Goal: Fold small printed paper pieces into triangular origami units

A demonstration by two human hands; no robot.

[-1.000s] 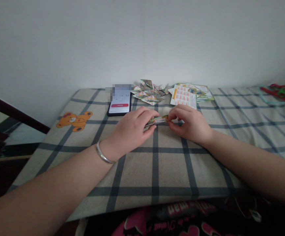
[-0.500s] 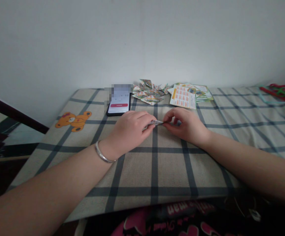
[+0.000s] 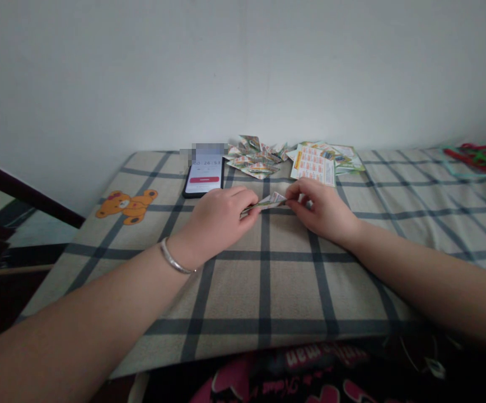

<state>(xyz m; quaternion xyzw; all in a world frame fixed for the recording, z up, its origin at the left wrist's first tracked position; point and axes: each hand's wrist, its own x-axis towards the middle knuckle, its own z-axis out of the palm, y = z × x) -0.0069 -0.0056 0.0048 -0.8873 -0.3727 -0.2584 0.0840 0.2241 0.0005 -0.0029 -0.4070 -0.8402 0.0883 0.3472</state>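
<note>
Between my hands is a small folded piece of printed paper [image 3: 271,200], white with green and red print. My left hand [image 3: 228,215], with a silver bangle on its wrist, grips the left end of it between thumb and fingers. The thumb and forefinger of my right hand [image 3: 318,207] pinch its right tip. Part of the paper is hidden under my left fingers. Just beyond lies a heap of folded paper pieces [image 3: 257,159] in the same print. Flat printed sheets [image 3: 313,167] lie in a loose stack behind my right hand.
A phone [image 3: 204,173] showing a running timer lies behind my left hand. The checked tablecloth [image 3: 234,291] bears a teddy bear picture [image 3: 127,206] at left. Red and green ribbons [image 3: 482,159] lie at the far right, and a wall [image 3: 243,73] stands behind the table.
My hands have drawn slightly apart, the right one moving right and up. More of the folded paper shows between them, with a raised flap now visible.
</note>
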